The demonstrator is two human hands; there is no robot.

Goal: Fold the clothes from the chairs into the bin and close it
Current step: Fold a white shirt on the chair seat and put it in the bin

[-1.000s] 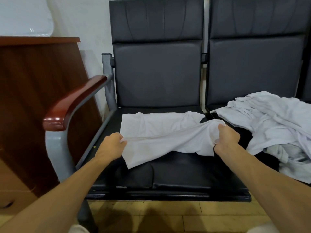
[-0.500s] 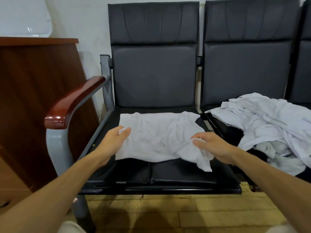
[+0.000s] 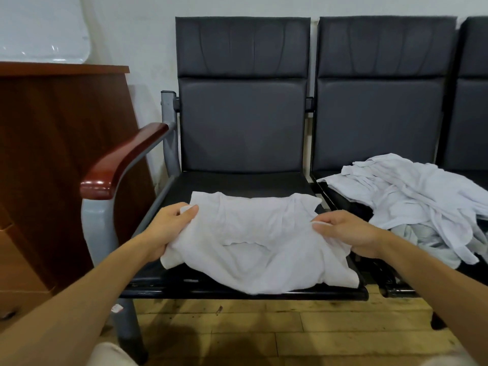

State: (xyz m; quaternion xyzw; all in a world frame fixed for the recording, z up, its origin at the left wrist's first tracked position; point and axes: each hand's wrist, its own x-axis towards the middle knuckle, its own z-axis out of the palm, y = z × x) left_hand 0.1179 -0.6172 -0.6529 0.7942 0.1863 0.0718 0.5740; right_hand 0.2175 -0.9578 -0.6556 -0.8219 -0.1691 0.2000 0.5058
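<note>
A white garment (image 3: 253, 244) lies rumpled on the seat of the left black chair (image 3: 237, 183), its front part hanging over the seat's front edge. My left hand (image 3: 169, 228) grips the garment's left edge, thumb on top. My right hand (image 3: 346, 231) pinches the cloth at its right side. A heap of white clothes (image 3: 412, 199) lies unfolded on the seat of the chair to the right (image 3: 380, 114). No bin is in view.
A red-brown wooden armrest (image 3: 118, 162) on a grey metal frame stands left of the seat. A brown wooden cabinet (image 3: 52, 154) fills the left side. Wooden floor (image 3: 264, 331) runs under the chairs. A third chair's edge (image 3: 472, 101) shows at far right.
Both hands drew the garment's near part toward the seat's front edge, then took new grips at its left and right sides. The cloth went from stretched flat to bunched.
</note>
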